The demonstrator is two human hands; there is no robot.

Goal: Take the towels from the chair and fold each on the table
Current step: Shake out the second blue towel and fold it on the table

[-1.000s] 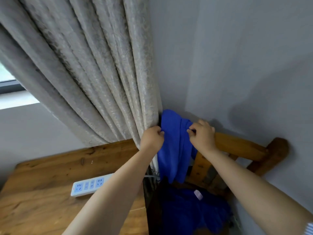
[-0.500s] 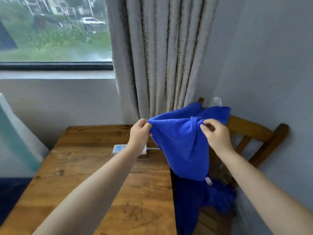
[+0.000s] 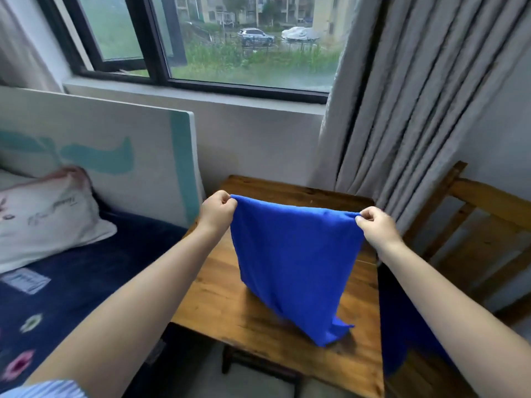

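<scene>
Daylight from the window (image 3: 230, 53) falls across a small room, and everything here sits around the wooden bench (image 3: 224, 297) below the sill. Left of the bench you have the bed (image 3: 71, 282) with its pillow (image 3: 46, 216) and a white board (image 3: 100, 145) leaning on the wall. Over the bench's left edge your left hand (image 3: 217, 214) has its grip closed in a pinch on one top corner of the blue towel (image 3: 293, 265). The towel hangs taut between both hands, spread flat facing you, its lower edge just reaching the bench top and bunching a little there. You probably hold it by the two corners so it opens out square and can be laid down smooth for folding. Your right hand (image 3: 373, 228) pinches the other top corner, grip closed on the cloth, above the bench's right side. Right of the bench stand the grey curtain (image 3: 402, 110) and the wooden chair (image 3: 474, 239), with another blue towel (image 3: 402, 326) hanging on the chair side, low by your right forearm. Half a second ago the towel was bunched between your hands by the chair back; now it is over the bench and stretched wide, your hands further apart.
</scene>
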